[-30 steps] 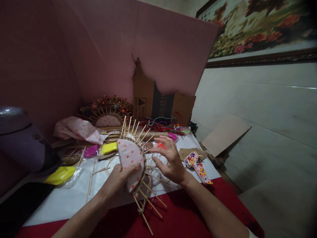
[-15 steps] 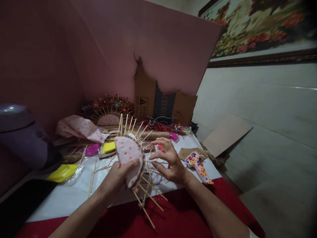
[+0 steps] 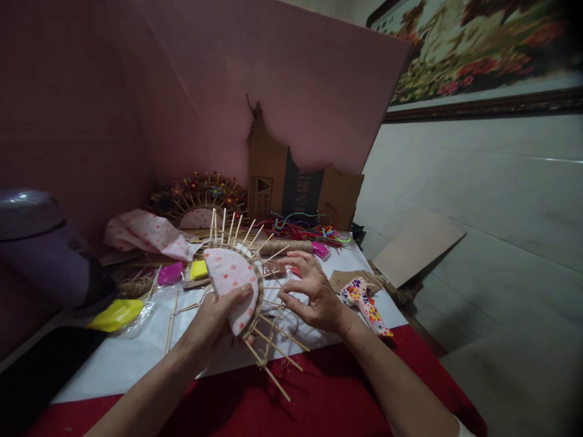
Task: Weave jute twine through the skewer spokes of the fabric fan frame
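Sticks (image 3: 278,349) fan out from the cloth-covered half-circle (image 3: 228,270), held just in front and to the left of the twine roll (image 3: 288,247). Over the last second it has risen slightly and turned, its lower sticks swinging up. The left hand (image 3: 210,320) grips it, thumb flat on the cloth, other fingers mostly hidden behind. The right hand (image 3: 313,298), in front of the roll's right end, has brought thumb and forefinger nearly together among the side sticks; whether they pinch string (image 3: 262,362) cannot be told. That closing looks like fine work between sticks, with the left hand steadying.
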Demonstrator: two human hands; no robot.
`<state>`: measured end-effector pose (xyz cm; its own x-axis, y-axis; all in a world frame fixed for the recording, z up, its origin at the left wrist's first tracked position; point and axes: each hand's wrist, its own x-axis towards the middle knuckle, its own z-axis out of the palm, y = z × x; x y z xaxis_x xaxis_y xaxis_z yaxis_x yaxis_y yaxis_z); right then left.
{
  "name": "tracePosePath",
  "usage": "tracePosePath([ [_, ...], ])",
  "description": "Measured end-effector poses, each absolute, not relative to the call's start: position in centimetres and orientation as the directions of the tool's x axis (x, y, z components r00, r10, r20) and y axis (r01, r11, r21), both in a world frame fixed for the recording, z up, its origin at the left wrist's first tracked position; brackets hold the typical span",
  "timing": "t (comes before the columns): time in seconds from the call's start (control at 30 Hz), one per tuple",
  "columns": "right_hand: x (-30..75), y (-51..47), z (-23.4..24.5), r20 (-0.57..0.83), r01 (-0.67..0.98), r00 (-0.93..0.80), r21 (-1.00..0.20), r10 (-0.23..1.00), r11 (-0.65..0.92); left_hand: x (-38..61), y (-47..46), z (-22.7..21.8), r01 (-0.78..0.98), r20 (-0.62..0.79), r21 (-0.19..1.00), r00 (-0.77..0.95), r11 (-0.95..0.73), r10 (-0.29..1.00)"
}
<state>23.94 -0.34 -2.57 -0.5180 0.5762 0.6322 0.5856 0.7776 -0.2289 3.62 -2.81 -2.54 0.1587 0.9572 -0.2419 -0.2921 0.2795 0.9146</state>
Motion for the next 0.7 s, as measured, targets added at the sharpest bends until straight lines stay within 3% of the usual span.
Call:
tracePosePath([
  [0.47, 23.33, -0.73, -2.84, 0.64, 0.394, -0.579, -0.322, 0.505, 0.861, 3.24, -2.36, -2.75, -0.322, -0.24, 0.906, 0.142, 0.274, 0.96],
  [0.7, 23.27, -0.67, -3.03, 0.699, 0.38, -0.426, -0.438, 0.574, 0.815, 3.34, -2.75, -2.8, -0.274, -0.261, 0.913, 0.181, 0.303, 0.948],
])
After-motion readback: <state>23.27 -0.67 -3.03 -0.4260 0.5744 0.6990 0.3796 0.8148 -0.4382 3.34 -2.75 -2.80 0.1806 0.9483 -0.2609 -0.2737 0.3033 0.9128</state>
